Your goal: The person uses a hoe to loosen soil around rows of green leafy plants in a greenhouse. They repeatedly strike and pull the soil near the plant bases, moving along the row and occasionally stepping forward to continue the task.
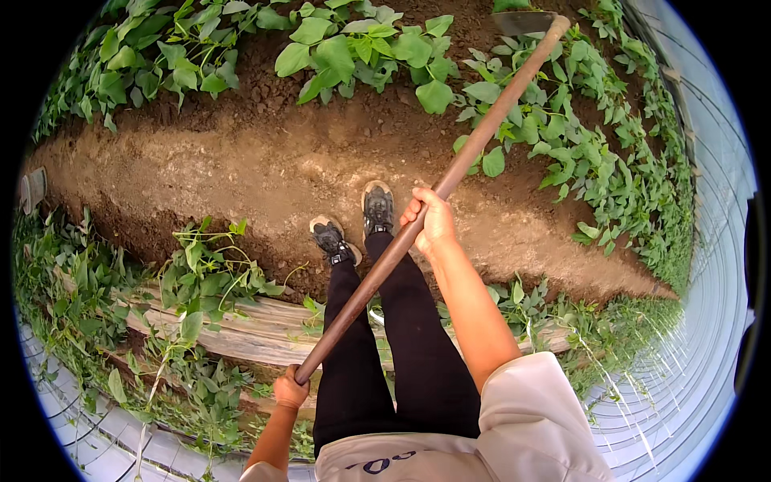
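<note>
A hoe with a long brown wooden handle [385,265] slants across the view from lower left to upper right. Its metal hoe blade [523,23] is at the top right, over soil and partly among leaves. My right hand [435,220] grips the handle near its middle, above the dirt path. Lower down, my left hand [291,387] is closed around the butt end of the handle, beside my left thigh. Broad green-leaved plants [530,120] lie beneath and around the upper handle. Whether the blade touches the ground I cannot tell.
My shoes [378,208] stand on a bare dirt path [211,162] running left to right. Leafy plants [337,54] line its far side. Behind me lie weathered boards [259,330], vines and white strings [614,385]. A pail-like container [34,189] is far left; ribbed greenhouse sheeting [717,241] curves at right.
</note>
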A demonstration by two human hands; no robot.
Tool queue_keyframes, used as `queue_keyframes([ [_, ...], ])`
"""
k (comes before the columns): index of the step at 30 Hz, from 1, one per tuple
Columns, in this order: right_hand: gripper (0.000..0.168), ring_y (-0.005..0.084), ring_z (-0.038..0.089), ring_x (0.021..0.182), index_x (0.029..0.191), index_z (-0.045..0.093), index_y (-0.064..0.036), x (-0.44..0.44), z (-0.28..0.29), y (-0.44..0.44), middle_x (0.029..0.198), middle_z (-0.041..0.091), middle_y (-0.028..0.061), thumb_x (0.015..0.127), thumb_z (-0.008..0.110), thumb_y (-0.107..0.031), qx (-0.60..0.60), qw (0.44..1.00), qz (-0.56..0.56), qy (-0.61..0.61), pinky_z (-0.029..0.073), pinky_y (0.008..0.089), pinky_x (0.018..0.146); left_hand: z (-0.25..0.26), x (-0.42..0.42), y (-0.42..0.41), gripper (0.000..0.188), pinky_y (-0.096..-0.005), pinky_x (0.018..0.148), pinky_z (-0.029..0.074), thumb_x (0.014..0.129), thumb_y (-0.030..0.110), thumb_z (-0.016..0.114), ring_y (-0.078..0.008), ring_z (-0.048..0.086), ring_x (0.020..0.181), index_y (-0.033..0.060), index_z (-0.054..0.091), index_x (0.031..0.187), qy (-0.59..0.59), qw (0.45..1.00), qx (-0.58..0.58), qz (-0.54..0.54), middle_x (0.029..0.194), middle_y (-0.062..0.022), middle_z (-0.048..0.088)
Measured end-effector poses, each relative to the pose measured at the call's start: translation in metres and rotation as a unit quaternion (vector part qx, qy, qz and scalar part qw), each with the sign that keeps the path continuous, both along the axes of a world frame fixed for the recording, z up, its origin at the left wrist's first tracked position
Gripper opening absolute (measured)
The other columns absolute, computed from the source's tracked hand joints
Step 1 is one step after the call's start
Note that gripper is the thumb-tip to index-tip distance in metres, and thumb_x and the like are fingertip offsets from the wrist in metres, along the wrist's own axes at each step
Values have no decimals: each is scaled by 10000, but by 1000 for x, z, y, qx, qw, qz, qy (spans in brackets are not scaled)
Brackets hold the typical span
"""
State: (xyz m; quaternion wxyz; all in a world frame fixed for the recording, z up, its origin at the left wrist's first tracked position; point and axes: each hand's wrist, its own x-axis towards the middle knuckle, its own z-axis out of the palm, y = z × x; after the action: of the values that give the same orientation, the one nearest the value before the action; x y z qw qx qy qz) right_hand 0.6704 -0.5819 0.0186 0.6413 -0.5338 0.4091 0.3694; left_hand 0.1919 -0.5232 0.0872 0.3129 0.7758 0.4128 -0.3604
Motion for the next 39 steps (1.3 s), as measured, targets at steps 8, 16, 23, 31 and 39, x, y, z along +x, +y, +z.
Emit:
queue_keyframes([
  [8, 129, 101, 452, 468, 809, 463, -34, 103, -13, 18, 588, 462, 10, 821, 586, -68, -89, 965, 109, -222, 429, 272, 434, -64, 130, -23, 257, -438, 689, 518, 690, 177, 664, -373, 630, 745, 82, 621, 925, -81, 983, -95, 135, 781, -186, 653],
  [16, 133, 147, 467, 433, 702, 504, -13, -3, -90, 20, 563, 481, 43, 821, 548, -54, -118, 980, 156, 24, 433, 307, 405, 124, 101, 12, 247, -438, 655, 523, 664, 187, 656, -397, 630, 682, 1, 632, 825, 146, 969, -138, 145, 703, -221, 634],
  [23, 95, 154, 486, 461, 748, 505, -26, -95, -15, 9, 581, 481, 41, 802, 577, -59, -55, 985, 107, 124, 445, 341, 436, 193, 12, 5, 265, -449, 598, 506, 609, 144, 659, -399, 623, 630, -24, 607, 807, 152, 978, -90, 113, 651, -245, 604],
  [31, 128, 155, 445, 476, 731, 455, -73, -76, -24, 5, 566, 447, 24, 782, 572, -77, -54, 994, 56, 71, 420, 343, 474, 86, -32, 1, 267, -449, 615, 523, 638, 163, 690, -375, 627, 649, 76, 618, 879, 55, 996, -44, 48, 695, -188, 636],
  [39, 116, 123, 458, 451, 728, 483, -39, 70, -73, 9, 569, 465, 26, 819, 555, -47, -85, 987, 117, -74, 435, 295, 411, 45, 111, -15, 247, -441, 621, 521, 683, 174, 668, -382, 631, 656, 33, 626, 882, -8, 989, -89, 119, 695, -221, 629],
])
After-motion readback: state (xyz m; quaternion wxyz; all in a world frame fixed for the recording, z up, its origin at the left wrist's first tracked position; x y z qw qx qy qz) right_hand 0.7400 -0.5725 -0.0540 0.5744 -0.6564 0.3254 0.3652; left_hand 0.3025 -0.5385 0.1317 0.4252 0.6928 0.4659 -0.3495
